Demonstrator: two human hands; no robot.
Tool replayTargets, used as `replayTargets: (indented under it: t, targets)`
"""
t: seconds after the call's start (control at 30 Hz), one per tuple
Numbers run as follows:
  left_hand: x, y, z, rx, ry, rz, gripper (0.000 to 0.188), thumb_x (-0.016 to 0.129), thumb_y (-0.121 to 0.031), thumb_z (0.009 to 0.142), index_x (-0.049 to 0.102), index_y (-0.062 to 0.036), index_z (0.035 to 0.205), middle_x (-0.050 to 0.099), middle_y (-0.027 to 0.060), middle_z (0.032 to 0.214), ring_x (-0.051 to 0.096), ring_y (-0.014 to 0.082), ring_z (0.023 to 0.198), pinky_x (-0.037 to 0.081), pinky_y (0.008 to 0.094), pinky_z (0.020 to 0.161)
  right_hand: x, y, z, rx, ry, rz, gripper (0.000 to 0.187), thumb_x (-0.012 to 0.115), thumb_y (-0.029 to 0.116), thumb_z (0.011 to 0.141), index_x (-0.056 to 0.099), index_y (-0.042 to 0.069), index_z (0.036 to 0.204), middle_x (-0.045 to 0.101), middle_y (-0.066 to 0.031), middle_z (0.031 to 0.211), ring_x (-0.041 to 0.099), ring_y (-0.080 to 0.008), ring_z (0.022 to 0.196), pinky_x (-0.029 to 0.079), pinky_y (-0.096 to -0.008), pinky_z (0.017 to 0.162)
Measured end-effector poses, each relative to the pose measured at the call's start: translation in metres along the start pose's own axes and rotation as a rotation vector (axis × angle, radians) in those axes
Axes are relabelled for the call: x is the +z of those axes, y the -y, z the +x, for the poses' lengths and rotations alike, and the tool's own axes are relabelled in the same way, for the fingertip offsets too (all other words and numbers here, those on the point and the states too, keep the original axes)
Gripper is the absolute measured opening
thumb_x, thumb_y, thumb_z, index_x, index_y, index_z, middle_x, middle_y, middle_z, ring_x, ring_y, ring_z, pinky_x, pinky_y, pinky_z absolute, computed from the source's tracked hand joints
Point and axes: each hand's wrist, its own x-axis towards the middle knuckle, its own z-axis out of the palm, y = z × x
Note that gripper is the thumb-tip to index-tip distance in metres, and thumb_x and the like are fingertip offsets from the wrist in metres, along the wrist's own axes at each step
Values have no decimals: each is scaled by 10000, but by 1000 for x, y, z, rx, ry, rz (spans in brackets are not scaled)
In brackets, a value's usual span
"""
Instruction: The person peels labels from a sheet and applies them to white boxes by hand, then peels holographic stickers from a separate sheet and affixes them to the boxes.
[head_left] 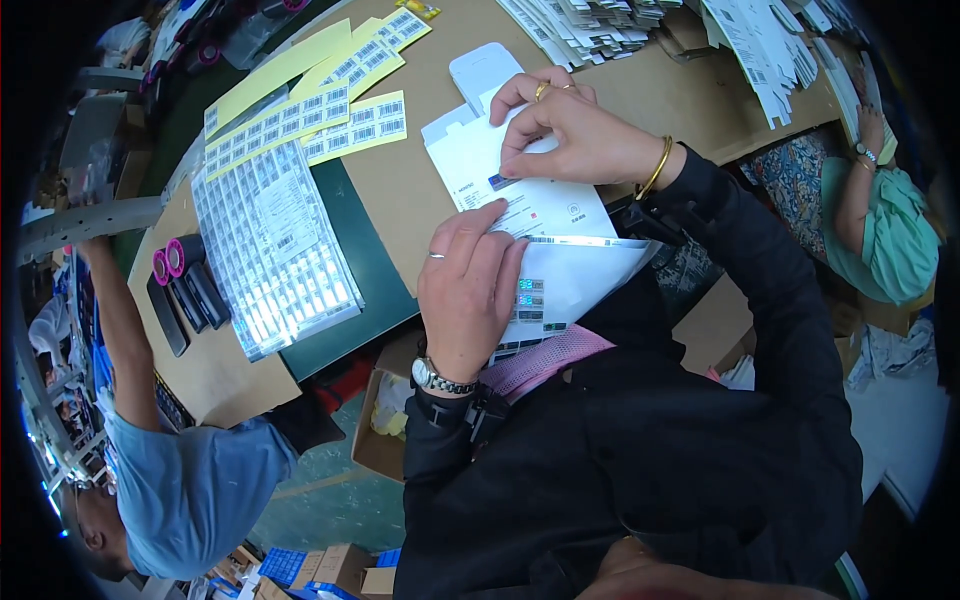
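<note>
A flattened white carton (560, 205) with small print lies in front of me at the table edge. My right hand (570, 125) is over it, thumb and forefinger pinched on a small dark blue sticker (503, 181) at the carton's surface. My left hand (465, 285) lies with its fingers stretched out across the carton's lower edge and a white sticker sheet (590, 275). That sheet overlaps the near end of the carton and bears several shiny green-and-dark stickers beside my left fingers. Part of the sheet is hidden under the left hand.
Yellow barcode label sheets (330, 120) overlap a stack of silvery label sheets (275, 240) on the left. Beyond are black handheld tools (190, 295) with purple rings. Flattened white cartons (600, 30) pile up at the back. A co-worker in blue (200, 490) and another in green (880, 230) flank me.
</note>
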Motion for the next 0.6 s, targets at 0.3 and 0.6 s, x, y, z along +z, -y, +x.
replayTargets:
  t: [0.3,0.6]
  targets:
    - [0,1,0,2,-8,-19,160,799,-53,846,676,-13,940,708,120,1176,667,351,1032,563,415,818,2,0,0,7,6,-24,106,832,292,835,838,187,851,620,50,1311,369,-272,1379,246,-491,1168]
    - [1,1,0,10,-19,-21,161,800,-47,844,678,-14,944,708,121,1173,668,349,1033,562,414,824,2,2,0,11,11,-50,92,837,310,823,847,221,848,609,57,1313,352,-267,1392,232,-517,1155]
